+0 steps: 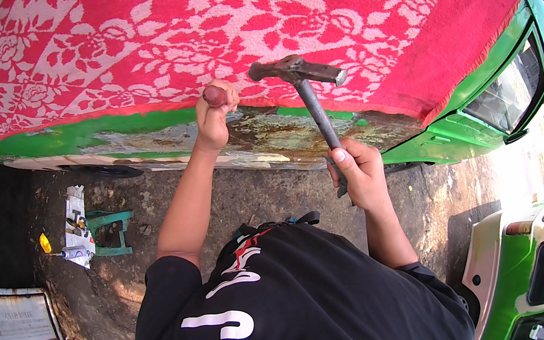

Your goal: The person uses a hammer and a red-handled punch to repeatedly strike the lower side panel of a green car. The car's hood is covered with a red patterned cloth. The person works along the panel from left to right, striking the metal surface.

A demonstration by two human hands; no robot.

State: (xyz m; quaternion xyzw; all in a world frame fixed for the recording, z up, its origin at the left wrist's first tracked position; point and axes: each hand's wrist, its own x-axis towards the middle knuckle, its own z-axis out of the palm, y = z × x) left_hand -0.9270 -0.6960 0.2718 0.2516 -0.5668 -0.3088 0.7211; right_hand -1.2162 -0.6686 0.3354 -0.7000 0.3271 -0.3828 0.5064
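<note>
My left hand (212,126) is closed around a tool with a rounded reddish-brown handle end (214,95); the rest of that tool is hidden, so its kind does not show. Gripped low on its handle in my right hand (361,174) is a hammer (320,115), its worn metal head raised above a cloth. Both hands are by the side of a green vehicle (159,119). Patches of bare, scraped and rusty metal (274,134) show along its panel. A red and pink flower-patterned cloth (305,17) covers the vehicle above that panel.
On the left, a green plastic stool (127,228) stands on the dark ground beside a printed sheet (75,224), a can (73,252) and a small yellow object (44,243). A white framed board (20,320) is at lower left. Another green and white vehicle (513,275) stands at lower right.
</note>
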